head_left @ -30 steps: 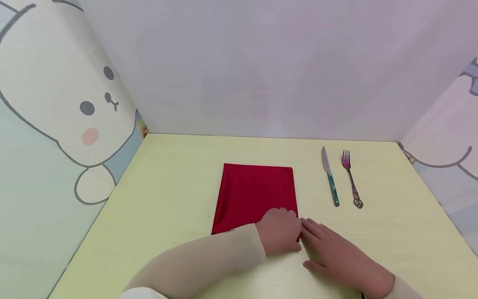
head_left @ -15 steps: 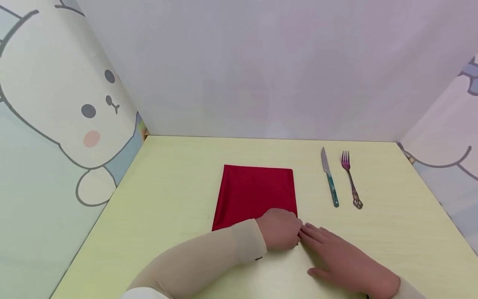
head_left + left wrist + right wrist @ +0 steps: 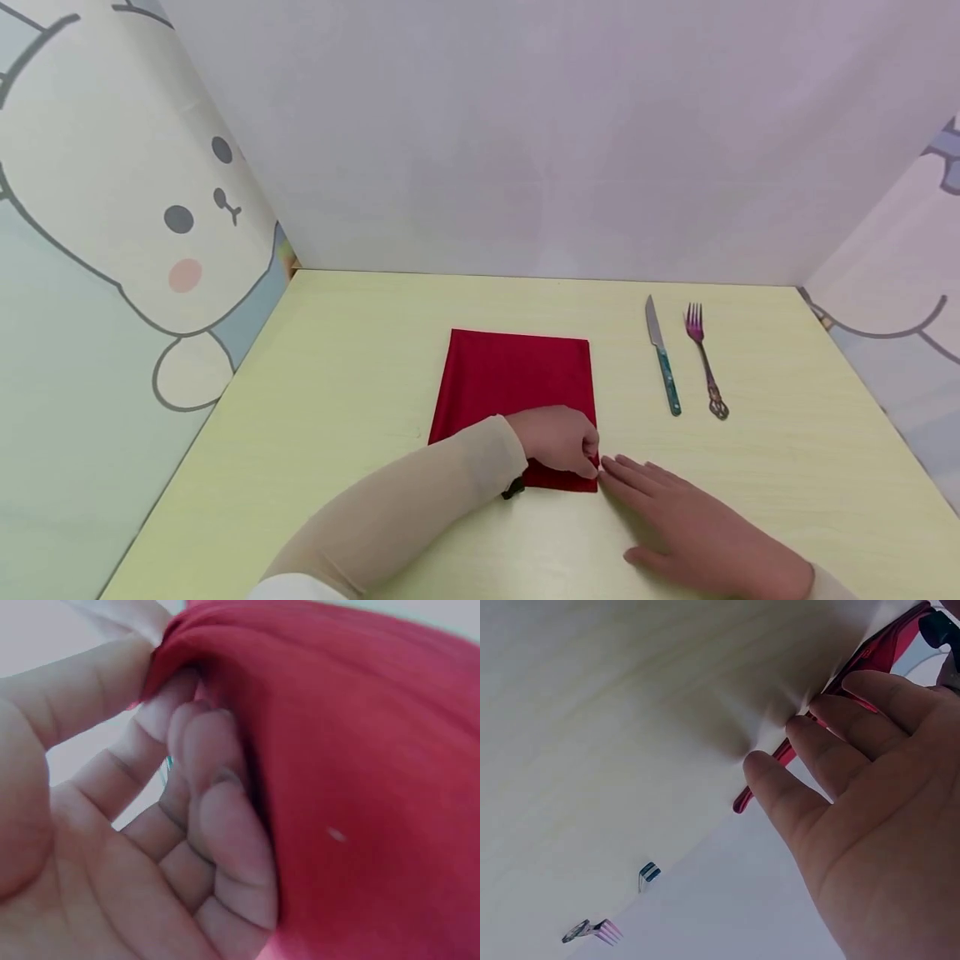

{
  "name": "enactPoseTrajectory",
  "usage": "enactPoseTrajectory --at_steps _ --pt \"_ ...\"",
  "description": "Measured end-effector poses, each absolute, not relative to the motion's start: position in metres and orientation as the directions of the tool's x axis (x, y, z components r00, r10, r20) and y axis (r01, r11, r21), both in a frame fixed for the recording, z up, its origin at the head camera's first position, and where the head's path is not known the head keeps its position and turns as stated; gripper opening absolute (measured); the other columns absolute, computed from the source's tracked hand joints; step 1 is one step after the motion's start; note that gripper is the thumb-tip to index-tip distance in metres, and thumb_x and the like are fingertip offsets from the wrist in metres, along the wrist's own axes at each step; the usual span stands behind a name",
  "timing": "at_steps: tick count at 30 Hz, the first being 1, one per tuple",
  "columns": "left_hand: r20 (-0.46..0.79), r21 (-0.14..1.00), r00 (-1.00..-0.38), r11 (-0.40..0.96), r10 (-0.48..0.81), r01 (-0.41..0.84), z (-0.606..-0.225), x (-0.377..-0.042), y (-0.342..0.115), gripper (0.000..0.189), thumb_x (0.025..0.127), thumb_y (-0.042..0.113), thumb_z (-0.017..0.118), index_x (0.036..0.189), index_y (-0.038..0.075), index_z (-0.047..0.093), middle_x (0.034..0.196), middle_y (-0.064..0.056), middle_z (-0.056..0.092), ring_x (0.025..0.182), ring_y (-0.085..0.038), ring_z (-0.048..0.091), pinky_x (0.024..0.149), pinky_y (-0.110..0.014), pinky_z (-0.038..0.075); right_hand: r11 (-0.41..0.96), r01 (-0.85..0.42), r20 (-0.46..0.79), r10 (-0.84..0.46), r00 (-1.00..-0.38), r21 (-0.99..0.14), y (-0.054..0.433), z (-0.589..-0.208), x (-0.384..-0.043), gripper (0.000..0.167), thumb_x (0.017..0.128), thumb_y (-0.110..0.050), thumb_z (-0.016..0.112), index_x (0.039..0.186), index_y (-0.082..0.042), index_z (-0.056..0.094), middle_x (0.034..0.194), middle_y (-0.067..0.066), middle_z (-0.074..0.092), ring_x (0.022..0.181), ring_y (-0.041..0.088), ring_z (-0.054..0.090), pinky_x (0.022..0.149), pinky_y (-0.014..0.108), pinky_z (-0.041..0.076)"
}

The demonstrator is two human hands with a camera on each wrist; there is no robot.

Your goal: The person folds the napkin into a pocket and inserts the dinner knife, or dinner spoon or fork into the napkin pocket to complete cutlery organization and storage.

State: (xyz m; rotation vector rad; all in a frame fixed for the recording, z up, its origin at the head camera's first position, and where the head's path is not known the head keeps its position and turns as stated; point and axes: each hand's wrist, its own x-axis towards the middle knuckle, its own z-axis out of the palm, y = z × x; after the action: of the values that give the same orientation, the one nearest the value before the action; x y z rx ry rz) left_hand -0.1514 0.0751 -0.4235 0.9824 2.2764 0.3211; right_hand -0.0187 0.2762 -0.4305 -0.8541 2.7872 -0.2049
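Note:
A folded red cloth (image 3: pixel 517 375) lies roughly square on the pale yellow table. Reaching across it, my left hand (image 3: pixel 555 437) is over its near right part. In the left wrist view, the thumb and index finger pinch an edge of the red cloth (image 3: pixel 375 787), which lifts in a fold, while the other fingers curl beneath. My right hand (image 3: pixel 697 525) lies flat on the table, fingers straight, thumb apart, fingertips right at the cloth's right edge near its front corner. From the right wrist, the cloth's edge (image 3: pixel 784 754) shows as a thin red strip beyond the fingers.
To the right of the cloth lie a knife (image 3: pixel 664 367) with a green handle and, beside it, a fork (image 3: pixel 705 358) with an ornate handle. A pale wall (image 3: pixel 540 150) rises behind the table, with cartoon-printed sheets on both sides.
My left hand has moved slightly away from me, so the cloth's near right corner now shows beneath it. My right hand has slid a little toward me and to the right.

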Motion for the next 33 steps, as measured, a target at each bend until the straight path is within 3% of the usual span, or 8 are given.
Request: enactPoseTrajectory --at_steps 5,10,14,18,20,23,29,33 --pt "-0.494 0.503 -0.543 0.733 0.679 0.458 -0.418 -0.154 0.072 0.031 0.088 0.033 0.080 0.068 0.019 0.063 0.061 0.005 0.054 0.061 -0.009 0.052 0.061 -0.026 0.044 0.810 -0.565 -0.111 -0.583 -0.805 -0.158 0.275 -0.429 -0.012 0.080 0.093 -0.056 0.071 0.159 -0.020 0.042 0.164 -0.001 0.037 0.146 0.025 0.042 0.108 0.047 0.046" --pt "-0.497 0.522 -0.547 0.735 0.674 0.432 -0.416 -0.155 0.071 0.032 0.093 0.030 0.075 0.067 0.017 0.063 0.059 0.004 0.057 0.057 -0.010 0.053 0.061 -0.025 0.046 0.822 -0.542 -0.171 -0.568 -0.805 -0.176 0.270 -0.427 -0.014 0.079 0.094 -0.058 0.068 0.159 -0.021 0.042 0.163 -0.002 0.038 0.146 0.026 0.041 0.109 0.048 0.046" --pt "-0.498 0.523 -0.571 0.751 0.653 0.403 -0.418 -0.157 0.071 0.036 0.095 0.023 0.070 0.063 0.017 0.053 0.053 0.003 0.045 0.049 -0.010 0.041 0.055 -0.024 0.041 0.823 -0.539 -0.162 -0.565 -0.809 -0.180 0.268 -0.425 -0.014 0.076 0.095 -0.058 0.066 0.157 -0.020 0.046 0.161 -0.002 0.041 0.145 0.025 0.042 0.109 0.047 0.046" --pt "-0.505 0.475 -0.613 0.789 0.607 0.390 -0.418 -0.156 0.071 0.024 0.094 0.015 0.068 0.075 0.018 0.053 0.065 0.004 0.045 0.055 -0.011 0.041 0.054 -0.025 0.041 0.828 -0.533 -0.102 -0.553 -0.827 -0.173 0.267 -0.426 -0.014 0.075 0.096 -0.057 0.066 0.155 -0.015 0.048 0.158 -0.001 0.045 0.140 0.023 0.047 0.107 0.045 0.048" --pt "-0.496 0.441 -0.629 0.797 0.599 0.412 -0.419 -0.154 0.071 0.013 0.094 0.015 0.070 0.091 0.022 0.059 0.077 0.006 0.052 0.065 -0.010 0.048 0.057 -0.025 0.045 0.830 -0.528 -0.091 -0.548 -0.831 -0.179 0.265 -0.426 -0.014 0.077 0.096 -0.056 0.067 0.156 -0.013 0.046 0.158 -0.001 0.045 0.140 0.023 0.048 0.106 0.044 0.048" --pt "-0.447 0.401 -0.647 0.785 0.618 0.472 -0.420 -0.150 0.070 0.025 0.093 0.016 0.073 0.108 0.030 0.059 0.090 0.010 0.058 0.079 -0.008 0.054 0.063 -0.023 0.048 0.828 -0.531 -0.105 -0.553 -0.827 -0.179 0.262 -0.429 -0.015 0.080 0.095 -0.056 0.068 0.158 -0.013 0.044 0.160 -0.001 0.042 0.140 0.024 0.047 0.106 0.045 0.048" --pt "-0.337 0.392 -0.651 0.730 0.680 0.559 -0.422 -0.142 0.066 0.026 0.092 0.015 0.075 0.097 0.029 0.054 0.076 0.010 0.058 0.072 -0.007 0.056 0.064 -0.020 0.046 0.783 -0.607 -0.058 -0.618 -0.784 -0.136 0.258 -0.433 -0.014 0.080 0.094 -0.050 0.072 0.158 -0.013 0.043 0.161 0.002 0.041 0.142 0.026 0.045 0.107 0.046 0.047" --pt "-0.331 0.376 -0.654 0.731 0.680 0.570 -0.423 -0.138 0.065 0.024 0.092 0.020 0.077 0.098 0.028 0.055 0.077 0.011 0.058 0.070 -0.006 0.056 0.066 -0.018 0.046 0.782 -0.611 -0.048 -0.619 -0.784 -0.124 0.255 -0.435 -0.016 0.080 0.094 -0.050 0.072 0.158 -0.013 0.043 0.160 0.000 0.042 0.142 0.024 0.044 0.108 0.044 0.047"
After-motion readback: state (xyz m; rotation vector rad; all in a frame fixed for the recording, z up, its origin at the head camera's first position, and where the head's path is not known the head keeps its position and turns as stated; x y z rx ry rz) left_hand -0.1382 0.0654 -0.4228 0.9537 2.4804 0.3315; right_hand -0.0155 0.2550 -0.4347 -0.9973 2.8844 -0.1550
